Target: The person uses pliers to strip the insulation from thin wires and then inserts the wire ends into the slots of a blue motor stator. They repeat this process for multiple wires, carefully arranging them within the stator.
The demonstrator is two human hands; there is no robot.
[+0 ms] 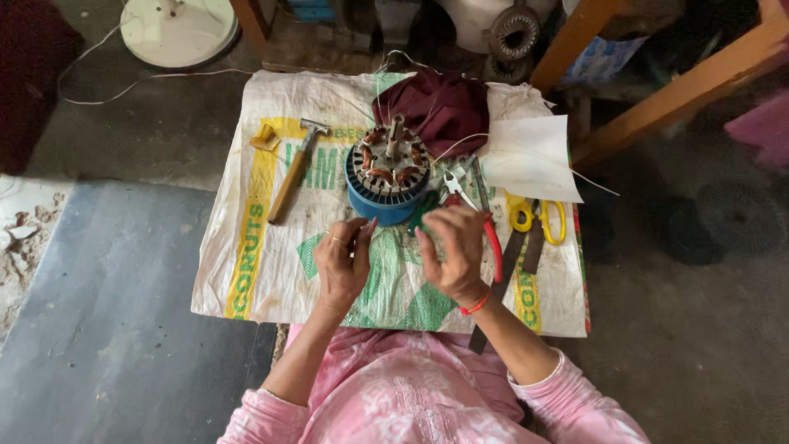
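Woven white sacking (246, 271), printed in yellow and green, is spread over the floor as a work mat. At its far edge a maroon cloth (448, 103) is bunched, with a sheet of white paper (530, 156) just beside it. Near the middle of the mat a motor stator (388, 168) is set upright on a blue base — copper windings are seen around its core, and thin wires trail from it. A wooden-handled hammer (294, 174) is laid to the left of it, yellow-handled scissors (538, 220) to the right, and red-handled pliers (481, 222) lie partly hidden behind the right hand (452, 251). Both hands are held just in front of the stator. The left hand (343, 261) is pinched, fingertips together, as is the right — whether a fine wire is gripped between them cannot be told.
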